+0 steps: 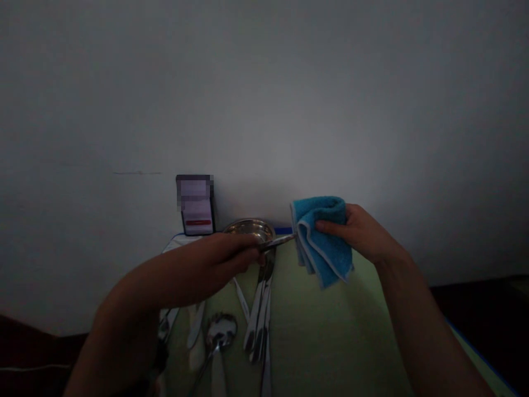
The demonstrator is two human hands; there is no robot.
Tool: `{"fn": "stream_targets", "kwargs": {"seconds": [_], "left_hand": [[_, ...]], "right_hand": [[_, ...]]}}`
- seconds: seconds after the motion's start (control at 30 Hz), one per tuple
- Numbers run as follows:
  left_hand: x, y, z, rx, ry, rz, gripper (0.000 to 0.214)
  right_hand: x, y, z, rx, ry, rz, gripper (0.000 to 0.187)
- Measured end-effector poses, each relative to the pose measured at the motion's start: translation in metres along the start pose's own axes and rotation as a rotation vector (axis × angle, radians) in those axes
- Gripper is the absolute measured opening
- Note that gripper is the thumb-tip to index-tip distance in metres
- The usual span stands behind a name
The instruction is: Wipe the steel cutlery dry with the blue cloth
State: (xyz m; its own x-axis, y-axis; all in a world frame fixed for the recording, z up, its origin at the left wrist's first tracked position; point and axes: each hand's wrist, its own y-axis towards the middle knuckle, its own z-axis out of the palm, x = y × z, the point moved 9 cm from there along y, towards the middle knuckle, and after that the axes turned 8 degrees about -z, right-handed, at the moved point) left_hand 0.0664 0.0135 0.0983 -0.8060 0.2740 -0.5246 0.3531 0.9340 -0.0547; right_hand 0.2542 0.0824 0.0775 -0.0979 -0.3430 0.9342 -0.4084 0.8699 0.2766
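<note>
My left hand [231,256] is closed around the handle of a metal utensil [279,241], which points right into a folded blue cloth [324,240]. My right hand [361,231] grips that cloth, with the thumb pressed on its front. The utensil's far end is hidden inside the cloth, so I cannot tell what kind of utensil it is. Both hands hover above a pale green table [330,336].
Several spoons and other cutlery [258,314] lie on the table below my hands, one large spoon [221,331] nearest me. A steel bowl [250,227] stands at the table's far edge. A phone [196,205] leans upright against the grey wall, screen lit.
</note>
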Motion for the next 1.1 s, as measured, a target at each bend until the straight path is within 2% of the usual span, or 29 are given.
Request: {"fn": "stream_targets", "kwargs": {"seconds": [0.07,0.13,0.23,0.33,0.4,0.57,0.8,0.87,1.0,1.1], "left_hand": [[0.002,0.000,0.000,0.011,0.001,0.027,0.033],[0.007,0.003,-0.002,0.011,0.002,0.013,0.034],[0.012,0.009,-0.010,-0.048,0.017,-0.026,0.038],[0.003,0.011,-0.011,-0.055,0.013,0.024,0.035],[-0.005,0.011,-0.010,-0.055,0.022,0.070,0.034],[-0.010,0.010,-0.002,0.001,0.080,0.087,0.034],[-0.018,0.011,0.007,0.061,0.110,0.110,0.033],[-0.018,0.010,0.006,0.062,0.102,0.104,0.033],[-0.011,0.007,-0.002,0.040,0.027,0.075,0.034],[-0.003,0.006,-0.010,0.009,-0.025,0.043,0.034]], "right_hand": [[-0.002,0.000,-0.002,-0.003,0.017,0.012,0.025],[-0.004,-0.002,-0.001,0.048,-0.026,0.022,0.027],[-0.009,-0.008,0.011,0.281,-0.183,0.075,0.030],[-0.011,-0.019,0.032,0.567,-0.306,0.121,0.030],[-0.007,-0.024,0.042,0.661,-0.318,0.118,0.029],[0.004,-0.022,0.054,0.651,-0.324,0.047,0.027],[0.008,-0.020,0.069,0.682,-0.403,-0.025,0.031],[0.010,-0.018,0.070,0.637,-0.365,-0.031,0.029],[0.011,-0.011,0.059,0.446,-0.278,-0.003,0.033],[0.007,-0.012,0.053,0.419,-0.234,0.036,0.034]]}}
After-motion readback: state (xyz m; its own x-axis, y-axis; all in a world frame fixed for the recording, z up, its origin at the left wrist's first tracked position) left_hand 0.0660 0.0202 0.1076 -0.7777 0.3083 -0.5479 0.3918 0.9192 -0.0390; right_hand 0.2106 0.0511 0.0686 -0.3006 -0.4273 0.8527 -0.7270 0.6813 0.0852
